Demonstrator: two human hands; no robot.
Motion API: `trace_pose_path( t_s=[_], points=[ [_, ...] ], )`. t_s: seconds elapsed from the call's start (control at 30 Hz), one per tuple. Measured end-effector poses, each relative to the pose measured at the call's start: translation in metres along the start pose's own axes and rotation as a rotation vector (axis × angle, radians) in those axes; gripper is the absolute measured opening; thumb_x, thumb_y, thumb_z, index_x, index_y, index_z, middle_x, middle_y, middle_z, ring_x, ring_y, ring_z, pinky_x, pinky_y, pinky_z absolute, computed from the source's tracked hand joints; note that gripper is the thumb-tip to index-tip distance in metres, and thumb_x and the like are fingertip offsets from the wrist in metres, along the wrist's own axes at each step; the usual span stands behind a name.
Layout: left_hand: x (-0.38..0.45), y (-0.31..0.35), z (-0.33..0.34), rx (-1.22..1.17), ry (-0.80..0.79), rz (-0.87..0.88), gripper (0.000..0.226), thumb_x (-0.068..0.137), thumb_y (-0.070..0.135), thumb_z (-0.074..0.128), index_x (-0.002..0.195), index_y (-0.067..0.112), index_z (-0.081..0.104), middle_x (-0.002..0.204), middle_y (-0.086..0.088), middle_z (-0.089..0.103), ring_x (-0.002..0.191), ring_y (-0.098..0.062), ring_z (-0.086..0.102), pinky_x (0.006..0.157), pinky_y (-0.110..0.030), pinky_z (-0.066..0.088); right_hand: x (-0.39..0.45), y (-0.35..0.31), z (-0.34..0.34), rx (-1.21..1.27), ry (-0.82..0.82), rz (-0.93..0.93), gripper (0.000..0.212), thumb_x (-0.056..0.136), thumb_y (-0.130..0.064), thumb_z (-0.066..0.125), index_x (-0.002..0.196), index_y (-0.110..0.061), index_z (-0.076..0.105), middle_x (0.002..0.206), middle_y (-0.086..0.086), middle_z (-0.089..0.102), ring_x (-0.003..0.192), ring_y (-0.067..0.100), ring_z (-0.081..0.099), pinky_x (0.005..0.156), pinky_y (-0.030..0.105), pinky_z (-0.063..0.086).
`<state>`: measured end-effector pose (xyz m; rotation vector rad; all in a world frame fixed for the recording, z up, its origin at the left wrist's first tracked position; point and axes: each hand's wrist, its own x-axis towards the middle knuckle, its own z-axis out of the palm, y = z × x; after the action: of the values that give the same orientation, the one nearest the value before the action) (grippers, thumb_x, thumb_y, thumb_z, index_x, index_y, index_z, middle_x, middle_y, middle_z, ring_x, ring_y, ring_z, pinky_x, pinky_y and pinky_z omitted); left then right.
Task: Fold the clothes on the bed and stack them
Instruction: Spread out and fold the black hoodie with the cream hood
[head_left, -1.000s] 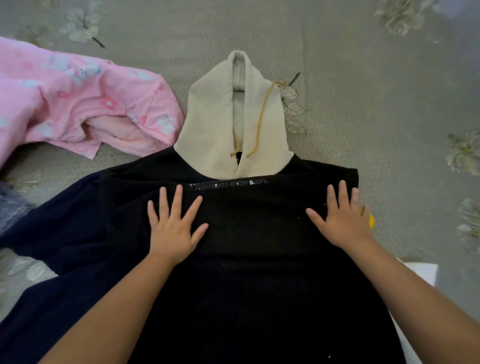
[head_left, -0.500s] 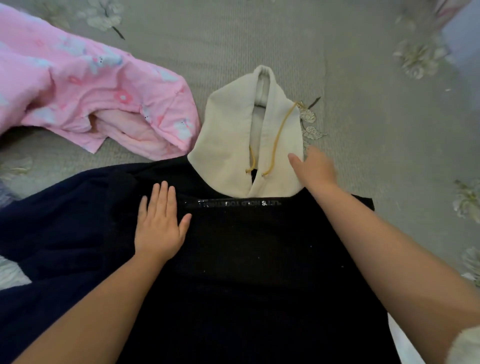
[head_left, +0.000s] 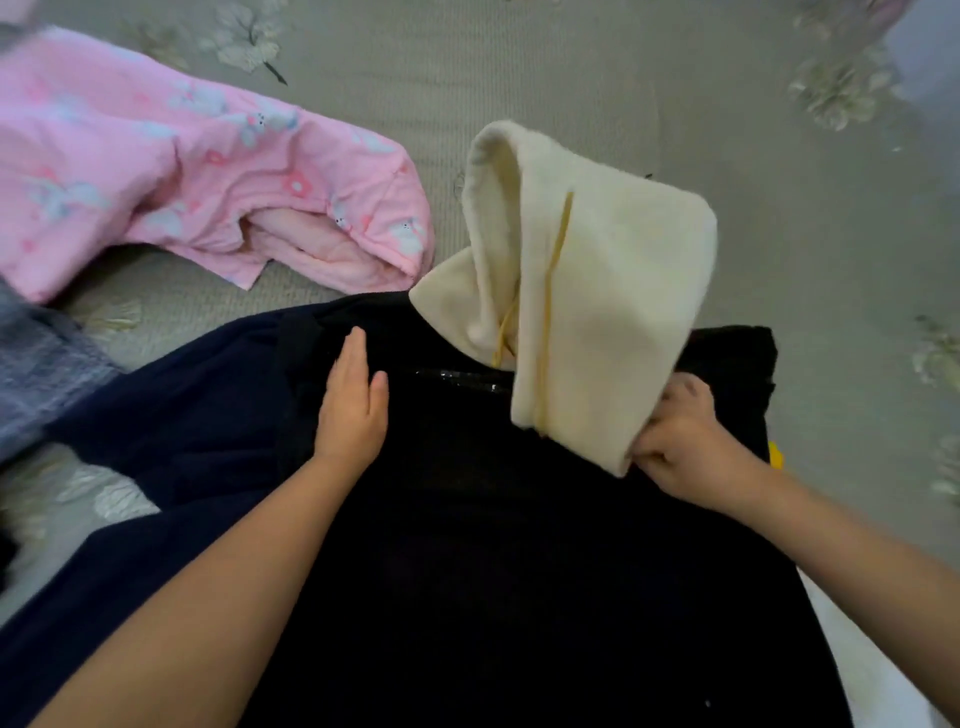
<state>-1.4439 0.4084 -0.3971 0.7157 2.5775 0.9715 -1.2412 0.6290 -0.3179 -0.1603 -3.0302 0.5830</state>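
A black hoodie lies spread on the grey bed right in front of me. Its cream hood, with a yellow drawstring, is lifted and bent back toward me over the chest. My right hand grips the hood's tip at the hoodie's right shoulder. With straight fingers, my left hand lies flat on the hoodie's left chest, pressing the cloth down.
A pink printed garment lies crumpled at the upper left, close to the hoodie's collar. Grey-blue cloth shows at the left edge. Something white pokes out under the hoodie at the lower right, with a small yellow bit near my right wrist.
My right hand left the hoodie's chest, reached up to the hood, took hold of it and pulled it back toward me. My left hand stayed pressed on the hoodie, its fingers now together.
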Motion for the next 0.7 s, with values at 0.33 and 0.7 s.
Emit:
trace_pose_path(
  t_s=[0.33, 0.7],
  points=[
    [-0.097, 0.065, -0.042, -0.223, -0.103, 0.172, 0.046, 0.094, 0.018, 0.033, 0.135, -0.002, 0.037, 0.136, -0.007, 0.043, 0.126, -0.015, 0.039, 0.103, -0.018, 0.026, -0.092, -0.054, -0.009, 0.431, -0.060, 0.774, 0.044, 0.083, 0.005, 0.057, 0.071, -0.034, 0.040, 0.074, -0.015, 0.040, 0.071, 0.005, 0.041, 0.077, 0.019, 0.042],
    [-0.161, 0.064, -0.067, -0.186, -0.072, 0.023, 0.031, 0.098, 0.017, 0.035, 0.120, 0.005, 0.053, 0.111, -0.001, 0.055, 0.102, -0.012, 0.050, 0.083, -0.018, 0.034, -0.125, -0.166, 0.024, 0.223, -0.370, 0.089, 0.039, 0.089, -0.009, 0.050, 0.124, -0.025, 0.057, 0.113, 0.001, 0.061, 0.120, 0.016, 0.044, 0.112, 0.040, 0.009]
  ],
)
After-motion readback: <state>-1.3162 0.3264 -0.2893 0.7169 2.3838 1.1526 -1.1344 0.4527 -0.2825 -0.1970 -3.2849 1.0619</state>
